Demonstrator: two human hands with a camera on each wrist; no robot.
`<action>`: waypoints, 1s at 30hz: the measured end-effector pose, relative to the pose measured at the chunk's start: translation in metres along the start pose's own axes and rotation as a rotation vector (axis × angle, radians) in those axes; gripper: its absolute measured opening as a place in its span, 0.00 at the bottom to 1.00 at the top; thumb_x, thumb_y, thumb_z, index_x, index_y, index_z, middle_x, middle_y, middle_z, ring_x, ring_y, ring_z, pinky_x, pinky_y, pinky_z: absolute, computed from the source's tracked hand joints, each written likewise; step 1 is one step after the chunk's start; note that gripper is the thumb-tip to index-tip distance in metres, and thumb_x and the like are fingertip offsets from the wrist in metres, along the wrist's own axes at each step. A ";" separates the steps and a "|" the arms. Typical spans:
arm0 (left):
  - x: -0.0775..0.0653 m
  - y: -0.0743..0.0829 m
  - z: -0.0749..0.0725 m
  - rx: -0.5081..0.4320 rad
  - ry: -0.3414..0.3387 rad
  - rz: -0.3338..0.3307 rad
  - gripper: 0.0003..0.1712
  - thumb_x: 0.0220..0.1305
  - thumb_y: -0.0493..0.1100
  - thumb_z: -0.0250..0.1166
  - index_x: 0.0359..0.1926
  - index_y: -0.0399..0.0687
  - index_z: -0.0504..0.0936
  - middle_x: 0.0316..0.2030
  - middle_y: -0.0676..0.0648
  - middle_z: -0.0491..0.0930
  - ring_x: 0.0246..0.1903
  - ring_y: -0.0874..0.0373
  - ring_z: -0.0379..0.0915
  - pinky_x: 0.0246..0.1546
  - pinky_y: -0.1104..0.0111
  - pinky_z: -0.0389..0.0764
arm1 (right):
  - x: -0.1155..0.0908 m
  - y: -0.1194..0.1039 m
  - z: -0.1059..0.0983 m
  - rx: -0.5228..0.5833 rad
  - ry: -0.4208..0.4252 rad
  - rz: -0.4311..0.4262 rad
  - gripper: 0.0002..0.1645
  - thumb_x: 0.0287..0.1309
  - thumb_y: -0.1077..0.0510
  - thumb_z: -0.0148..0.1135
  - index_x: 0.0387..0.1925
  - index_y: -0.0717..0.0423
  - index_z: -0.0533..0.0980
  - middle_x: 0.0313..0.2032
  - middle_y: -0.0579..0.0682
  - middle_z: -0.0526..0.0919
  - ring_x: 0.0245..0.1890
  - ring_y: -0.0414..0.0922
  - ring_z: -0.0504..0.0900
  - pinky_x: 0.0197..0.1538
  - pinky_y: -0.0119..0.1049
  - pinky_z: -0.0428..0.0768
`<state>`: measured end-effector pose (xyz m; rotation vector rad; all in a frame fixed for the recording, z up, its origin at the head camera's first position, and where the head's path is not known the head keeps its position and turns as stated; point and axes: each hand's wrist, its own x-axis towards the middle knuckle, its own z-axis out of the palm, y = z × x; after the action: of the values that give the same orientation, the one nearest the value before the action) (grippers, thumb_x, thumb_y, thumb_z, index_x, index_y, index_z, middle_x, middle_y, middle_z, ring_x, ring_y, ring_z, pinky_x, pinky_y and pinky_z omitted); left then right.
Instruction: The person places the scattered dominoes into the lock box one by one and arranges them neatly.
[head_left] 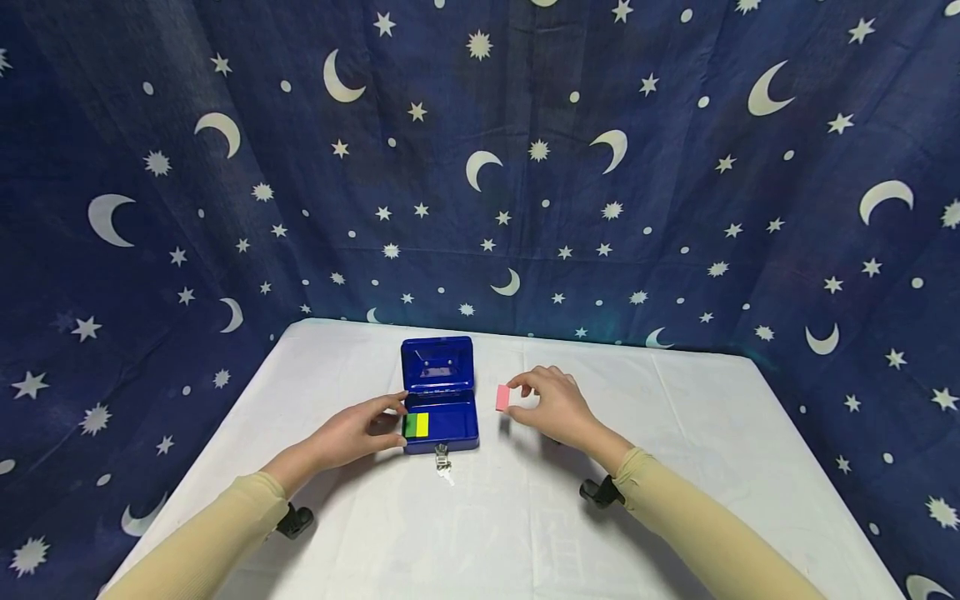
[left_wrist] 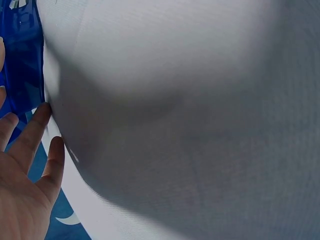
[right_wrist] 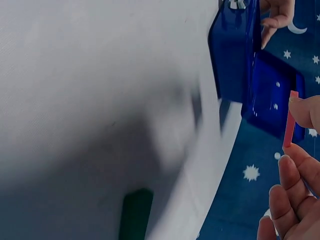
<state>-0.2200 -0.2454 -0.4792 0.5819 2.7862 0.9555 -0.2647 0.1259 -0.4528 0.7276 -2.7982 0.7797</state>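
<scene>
A dark blue metal cash box [head_left: 453, 447] stands on the table with its lid [head_left: 437, 364] tipped back. Inside, at the left, lie a green block [head_left: 410, 425] and a yellow block [head_left: 423, 425], side by side. My left hand [head_left: 357, 431] rests its spread fingertips and thumb at the box's left side. To the right of the box, my right hand [head_left: 557, 405] pinches a thin pink block [head_left: 502, 397] by its ends between thumb and fingers. The right wrist view shows this pink block [right_wrist: 290, 120] edge-on, held upright.
Keys [head_left: 446, 473] hang from the lock [head_left: 442, 455] at the box's front. Beneath the right wrist, a dark green piece [right_wrist: 135, 215] lies on the white tabletop [head_left: 487, 533]. A dark blue curtain [head_left: 540, 208] with moons and stars hangs around the table.
</scene>
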 end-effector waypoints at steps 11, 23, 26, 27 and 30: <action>0.000 0.000 0.000 0.011 0.003 0.001 0.26 0.63 0.61 0.73 0.57 0.58 0.78 0.74 0.54 0.65 0.61 0.56 0.77 0.63 0.51 0.75 | 0.016 -0.025 0.022 -0.012 -0.039 -0.059 0.21 0.51 0.43 0.74 0.48 0.40 0.85 0.34 0.36 0.76 0.41 0.40 0.72 0.46 0.40 0.70; 0.002 0.001 0.001 0.016 0.001 -0.022 0.26 0.62 0.62 0.73 0.57 0.59 0.78 0.74 0.54 0.66 0.61 0.55 0.76 0.64 0.50 0.73 | 0.029 -0.046 0.041 -0.028 -0.136 -0.068 0.23 0.53 0.36 0.74 0.48 0.38 0.85 0.38 0.40 0.80 0.42 0.41 0.70 0.45 0.40 0.68; 0.002 0.002 0.000 0.012 -0.003 -0.023 0.26 0.63 0.61 0.73 0.56 0.59 0.78 0.74 0.54 0.66 0.62 0.55 0.76 0.64 0.50 0.73 | 0.033 -0.050 0.045 -0.046 -0.153 -0.069 0.24 0.53 0.35 0.73 0.49 0.39 0.85 0.39 0.39 0.80 0.43 0.41 0.70 0.46 0.40 0.69; 0.002 0.002 0.000 0.011 -0.004 -0.022 0.26 0.63 0.61 0.73 0.57 0.59 0.78 0.74 0.54 0.66 0.62 0.55 0.76 0.64 0.50 0.73 | 0.034 -0.051 0.046 -0.054 -0.158 -0.067 0.24 0.53 0.35 0.73 0.49 0.39 0.86 0.40 0.39 0.80 0.43 0.41 0.70 0.47 0.40 0.69; 0.001 0.002 0.000 0.009 -0.008 -0.022 0.26 0.63 0.61 0.72 0.57 0.58 0.78 0.74 0.53 0.66 0.62 0.55 0.76 0.64 0.50 0.73 | 0.037 -0.055 0.049 -0.076 -0.169 -0.066 0.24 0.54 0.34 0.73 0.49 0.38 0.86 0.43 0.38 0.81 0.45 0.41 0.70 0.48 0.40 0.70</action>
<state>-0.2203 -0.2432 -0.4779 0.5544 2.7849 0.9351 -0.2706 0.0442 -0.4604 0.9076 -2.9160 0.6248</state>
